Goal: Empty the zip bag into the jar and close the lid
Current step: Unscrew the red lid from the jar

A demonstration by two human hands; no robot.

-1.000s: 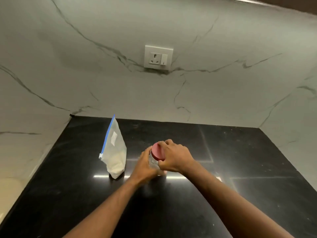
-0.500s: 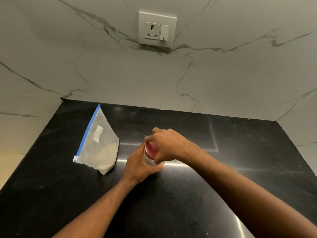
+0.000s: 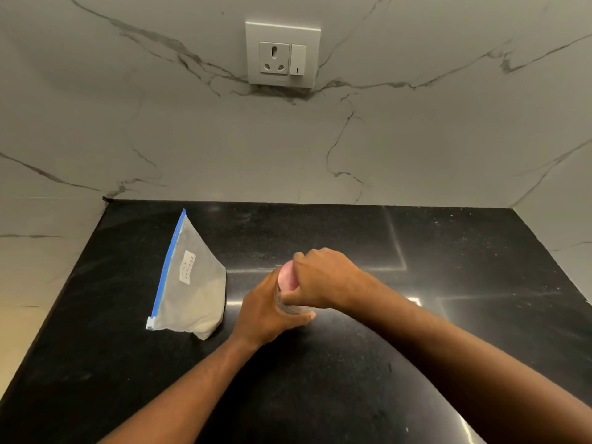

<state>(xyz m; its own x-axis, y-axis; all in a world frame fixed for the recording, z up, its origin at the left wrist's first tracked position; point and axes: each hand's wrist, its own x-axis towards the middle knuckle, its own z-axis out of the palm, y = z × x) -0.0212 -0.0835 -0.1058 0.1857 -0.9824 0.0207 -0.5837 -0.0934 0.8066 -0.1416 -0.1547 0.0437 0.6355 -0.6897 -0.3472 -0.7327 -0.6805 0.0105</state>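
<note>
A small clear jar [image 3: 290, 309] stands on the black counter [image 3: 352, 238], mostly hidden by my hands. My left hand [image 3: 266, 312] wraps around the jar's body from the left. My right hand [image 3: 323, 280] grips its pink lid [image 3: 286, 278] from above and the right. To the left stands a clear zip bag [image 3: 192, 290] with a blue zipper strip and a white label, holding pale powder; its zipper looks shut. Neither hand touches the bag.
White marble walls enclose the counter at the back, left and right. A wall socket with a switch [image 3: 283, 54] sits on the back wall above the jar.
My right hand has shifted its grip around the pink lid while my left hand keeps holding the jar. The camera has tilted, so the socket sits lower in view. The bag has not moved.
</note>
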